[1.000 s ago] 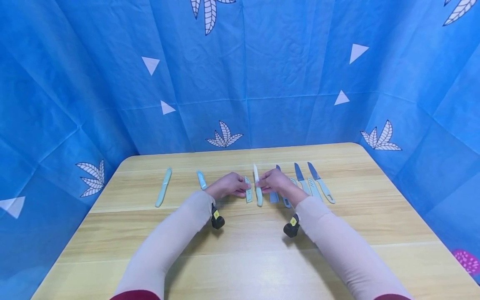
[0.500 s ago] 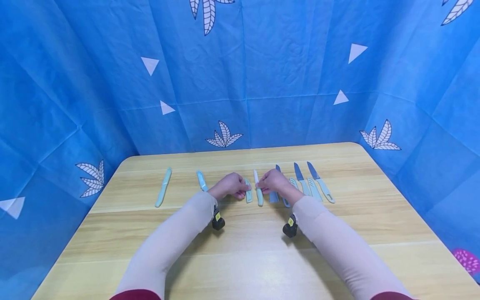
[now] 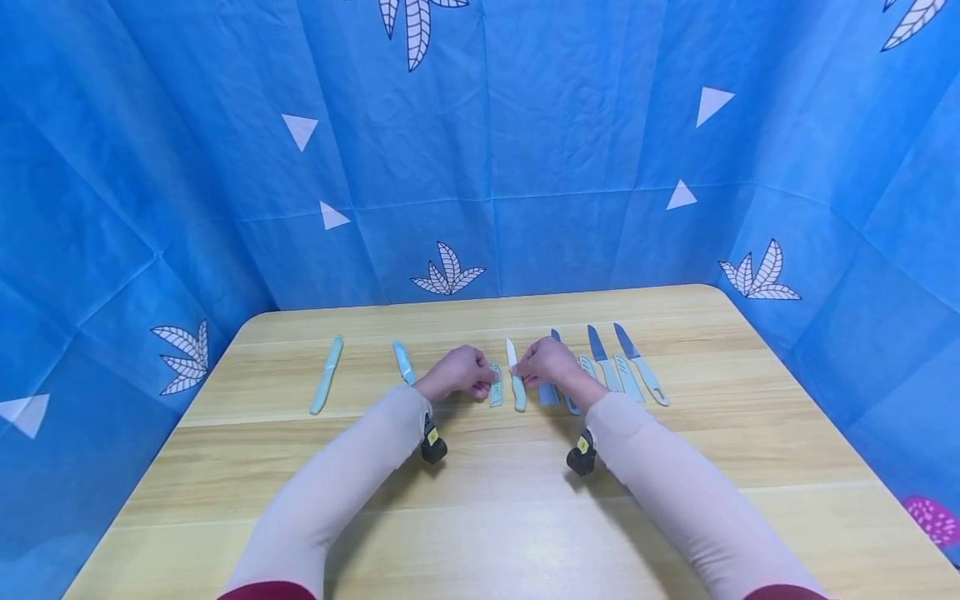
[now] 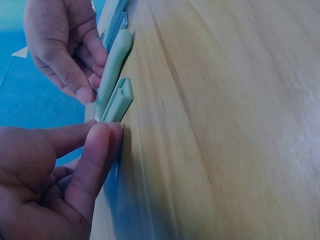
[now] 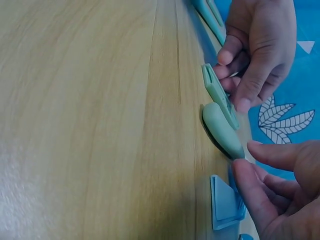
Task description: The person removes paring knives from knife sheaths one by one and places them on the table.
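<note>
My left hand [image 3: 465, 371] pinches a pale green slotted knife sheath [image 3: 496, 396] between thumb and fingers; in the left wrist view the sheath's open end [image 4: 125, 89] faces away from that hand. Just to its right lies a small knife [image 3: 519, 393] with a pale green handle and a whitish blade pointing to the back. My right hand [image 3: 551, 362] pinches this knife where handle and blade meet, and its fingertips hide that spot. Knife and sheath lie side by side, apart from each other. The right wrist view shows the rounded handle [image 5: 221, 129] close to the tabletop.
Right of my hands lie several dark-bladed knives [image 3: 628, 343], green sheaths [image 3: 628, 379] and a blue sheath [image 3: 548, 395]. A light blue piece [image 3: 403, 361] and a long green knife-like piece [image 3: 326, 379] lie to the left. Blue cloth [image 3: 487, 167] hangs behind the wooden table [image 3: 495, 517].
The knife in my right hand has shifted slightly toward me, its tip lower in view. The sheath in my left hand has moved a little to the left and nearer.
</note>
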`<state>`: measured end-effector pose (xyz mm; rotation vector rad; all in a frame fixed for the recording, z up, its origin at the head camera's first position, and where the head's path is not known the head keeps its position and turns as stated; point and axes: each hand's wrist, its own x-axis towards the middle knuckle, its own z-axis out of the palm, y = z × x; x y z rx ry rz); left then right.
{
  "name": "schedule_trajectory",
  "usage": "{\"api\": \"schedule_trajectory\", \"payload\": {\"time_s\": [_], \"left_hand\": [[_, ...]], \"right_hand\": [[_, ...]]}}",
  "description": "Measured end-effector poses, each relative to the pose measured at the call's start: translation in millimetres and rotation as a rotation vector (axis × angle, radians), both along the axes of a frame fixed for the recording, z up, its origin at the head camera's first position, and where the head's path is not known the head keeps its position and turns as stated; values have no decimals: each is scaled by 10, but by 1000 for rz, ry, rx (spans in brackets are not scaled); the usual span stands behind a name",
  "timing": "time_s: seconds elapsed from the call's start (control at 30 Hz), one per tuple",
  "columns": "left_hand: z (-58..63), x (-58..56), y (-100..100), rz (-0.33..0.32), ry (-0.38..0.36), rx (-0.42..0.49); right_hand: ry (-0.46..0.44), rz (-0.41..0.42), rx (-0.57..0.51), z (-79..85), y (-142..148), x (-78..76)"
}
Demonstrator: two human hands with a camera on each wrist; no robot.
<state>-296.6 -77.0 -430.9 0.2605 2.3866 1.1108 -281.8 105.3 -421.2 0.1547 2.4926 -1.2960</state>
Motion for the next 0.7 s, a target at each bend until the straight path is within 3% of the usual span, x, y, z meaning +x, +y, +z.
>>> {"api": "schedule_trajectory", "payload": {"time_s": [0.37, 0.53, 0.7], "left_hand": [[57, 13, -183, 2, -21, 71], [79, 16, -304, -8, -24, 99], [81, 4, -427, -43, 33, 117]], "right_hand": [[35, 9, -56, 52, -33, 35], [74, 60, -104, 79, -113, 46], [102, 128, -64, 115, -236, 83]]}}
